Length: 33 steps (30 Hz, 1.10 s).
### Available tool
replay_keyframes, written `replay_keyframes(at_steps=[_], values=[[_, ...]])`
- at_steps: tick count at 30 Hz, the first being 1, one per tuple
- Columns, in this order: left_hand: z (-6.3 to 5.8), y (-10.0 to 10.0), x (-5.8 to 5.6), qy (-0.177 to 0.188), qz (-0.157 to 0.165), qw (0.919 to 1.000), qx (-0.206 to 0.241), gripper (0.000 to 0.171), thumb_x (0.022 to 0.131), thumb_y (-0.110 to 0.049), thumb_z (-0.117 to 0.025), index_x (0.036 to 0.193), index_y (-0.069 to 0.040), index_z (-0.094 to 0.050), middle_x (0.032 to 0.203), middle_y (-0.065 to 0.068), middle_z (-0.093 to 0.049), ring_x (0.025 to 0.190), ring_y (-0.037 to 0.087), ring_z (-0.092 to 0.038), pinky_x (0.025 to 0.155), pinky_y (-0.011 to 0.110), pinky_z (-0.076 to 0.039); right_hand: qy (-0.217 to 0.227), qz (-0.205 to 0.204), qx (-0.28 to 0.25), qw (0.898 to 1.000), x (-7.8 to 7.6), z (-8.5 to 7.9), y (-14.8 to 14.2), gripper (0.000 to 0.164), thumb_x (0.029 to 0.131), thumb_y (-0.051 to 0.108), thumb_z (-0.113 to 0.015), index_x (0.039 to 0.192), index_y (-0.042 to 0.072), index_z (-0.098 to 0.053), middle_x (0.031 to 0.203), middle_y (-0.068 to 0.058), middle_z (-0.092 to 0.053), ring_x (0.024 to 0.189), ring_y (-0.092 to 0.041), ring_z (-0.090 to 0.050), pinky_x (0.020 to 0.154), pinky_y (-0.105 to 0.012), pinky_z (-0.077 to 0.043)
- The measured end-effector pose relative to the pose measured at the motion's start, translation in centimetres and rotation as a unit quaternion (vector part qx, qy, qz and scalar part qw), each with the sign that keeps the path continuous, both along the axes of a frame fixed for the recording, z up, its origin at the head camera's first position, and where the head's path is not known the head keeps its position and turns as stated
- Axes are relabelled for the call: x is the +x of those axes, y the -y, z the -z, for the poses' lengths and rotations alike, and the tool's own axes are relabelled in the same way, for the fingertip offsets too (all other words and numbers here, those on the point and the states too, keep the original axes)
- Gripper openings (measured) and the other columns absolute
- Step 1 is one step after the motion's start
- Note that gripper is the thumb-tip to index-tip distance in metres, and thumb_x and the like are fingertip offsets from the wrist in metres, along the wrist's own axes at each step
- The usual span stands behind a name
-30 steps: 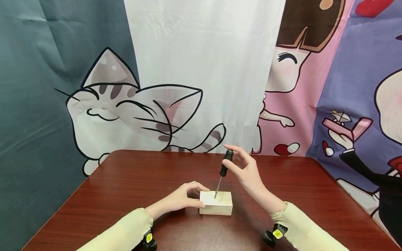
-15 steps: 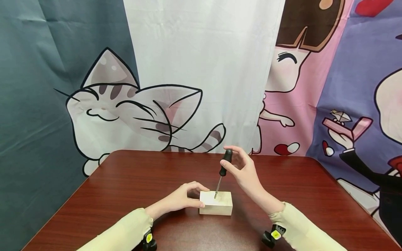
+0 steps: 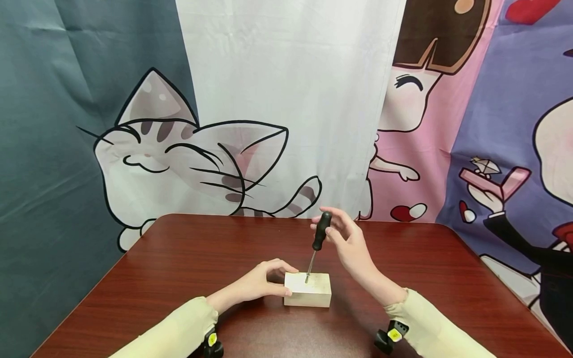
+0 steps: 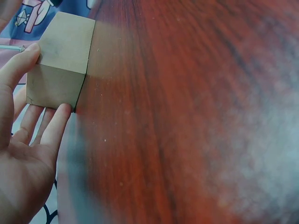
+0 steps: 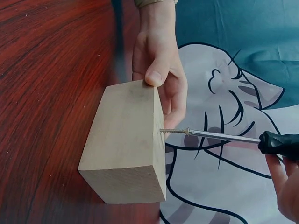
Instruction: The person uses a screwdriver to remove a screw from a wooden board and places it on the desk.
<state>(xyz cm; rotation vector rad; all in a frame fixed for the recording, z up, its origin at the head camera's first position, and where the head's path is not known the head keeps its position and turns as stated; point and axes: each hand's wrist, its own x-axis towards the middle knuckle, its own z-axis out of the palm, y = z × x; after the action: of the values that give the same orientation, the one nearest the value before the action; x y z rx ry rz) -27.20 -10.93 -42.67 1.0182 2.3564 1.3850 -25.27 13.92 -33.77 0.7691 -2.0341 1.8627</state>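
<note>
A pale wooden block lies on the table. My left hand grips its left end, thumb on the near side and fingers on the far side. Out of the block's top face stands a screw, part of its thread showing in the right wrist view. The tip of a black-handled screwdriver meets the screw head, and the tool leans slightly to the right. My right hand holds the handle between thumb and fingers, with some fingertips showing past its left side.
The reddish-brown wooden table stretches around the block on all sides. Behind its far edge hangs a printed cloth with a cartoon cat and figures.
My right thumb has shifted rightward across the screwdriver handle, and fingertips now show on the handle's left. The left hand and the wooden block stay where they were.
</note>
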Motion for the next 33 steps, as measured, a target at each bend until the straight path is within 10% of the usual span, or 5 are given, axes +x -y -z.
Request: replay_keyframes(at_steps=[8, 20, 33], values=[[0.05, -0.1, 0.12, 0.013, -0.004, 0.9999, 0.004, 0.042, 0.084, -0.027, -0.079, 0.124, -0.026, -0.065, 0.117, -0.002, -0.066, 0.103, 0.006, -0.065, 0.093, 0.024, -0.05, -0.006, 0.072, 0.032, 0.997, -0.11, 0.29, 0.21, 0.039, 0.091, 0.012, -0.071, 0.128, 0.017, -0.059, 0.099, -0.001, -0.064, 0.084, -0.008, -0.065, 0.074, -0.023, -0.054], [-0.01, -0.05, 0.31, 0.011, -0.017, 0.9998, 0.0, 0.042, 0.084, -0.029, -0.079, 0.123, -0.029, -0.066, 0.119, -0.005, -0.065, 0.105, 0.007, -0.063, 0.092, 0.025, -0.05, 0.019, 0.006, -0.006, 1.0, 0.01, 0.06, -0.02, 0.039, 0.099, 0.003, -0.053, 0.138, 0.005, -0.049, 0.111, 0.012, -0.069, 0.1, -0.007, -0.069, 0.082, -0.026, -0.058], [0.14, -0.03, 0.7, 0.024, -0.021, 0.9992, 0.023, 0.044, 0.084, -0.025, -0.08, 0.125, -0.022, -0.063, 0.122, 0.003, -0.062, 0.106, 0.01, -0.062, 0.091, 0.026, -0.055, 0.009, 0.07, 0.02, 0.997, -0.25, 0.28, 0.05, 0.039, 0.089, 0.012, -0.073, 0.126, 0.018, -0.06, 0.096, 0.002, -0.065, 0.082, -0.011, -0.064, 0.075, -0.023, -0.053]])
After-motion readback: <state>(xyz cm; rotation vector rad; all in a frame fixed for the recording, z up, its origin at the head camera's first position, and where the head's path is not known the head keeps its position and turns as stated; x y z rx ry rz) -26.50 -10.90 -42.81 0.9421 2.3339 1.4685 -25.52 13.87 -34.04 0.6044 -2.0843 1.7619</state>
